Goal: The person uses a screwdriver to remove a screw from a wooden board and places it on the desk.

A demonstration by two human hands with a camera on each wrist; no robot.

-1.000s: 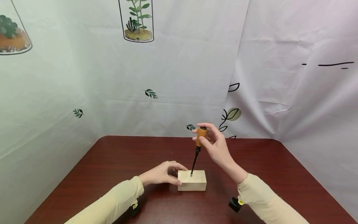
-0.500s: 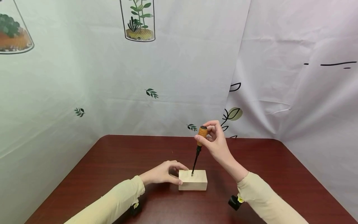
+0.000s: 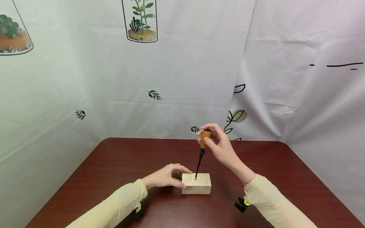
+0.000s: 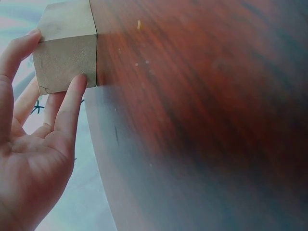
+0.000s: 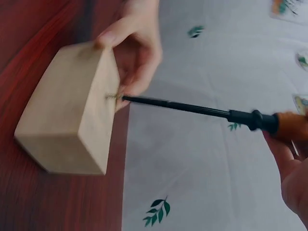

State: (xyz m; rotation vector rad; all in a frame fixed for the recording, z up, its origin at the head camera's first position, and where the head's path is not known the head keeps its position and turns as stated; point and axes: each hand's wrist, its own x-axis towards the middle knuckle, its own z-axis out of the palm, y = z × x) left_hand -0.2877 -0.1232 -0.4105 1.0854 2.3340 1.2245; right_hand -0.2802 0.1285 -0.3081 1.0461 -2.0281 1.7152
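Observation:
A pale wooden block [image 3: 196, 189] sits on the dark red table, in the middle of the head view. My left hand [image 3: 163, 176] grips its left end, thumb on the near side and fingers at the far side; in the left wrist view fingertips touch the end face of the block [image 4: 67, 62]. A screwdriver [image 3: 201, 152] with an orange handle and black shaft stands nearly upright, slightly tilted, over the block. Its handle is held between thumb and fingers of my right hand [image 3: 225, 152]. The right wrist view shows its tip at a small screw [image 5: 111, 96] partly standing out of the block's top.
The table [image 3: 137, 155] has rounded far corners. White cloth [image 3: 182, 76] printed with leaves and plants hangs behind it and along both sides. A black wrist device [image 3: 241, 205] hangs below the right sleeve, near the table.
My right hand's fingers have shifted around the screwdriver's handle, back and then forward again, with a slight handle tilt. The block and my left hand stay in place.

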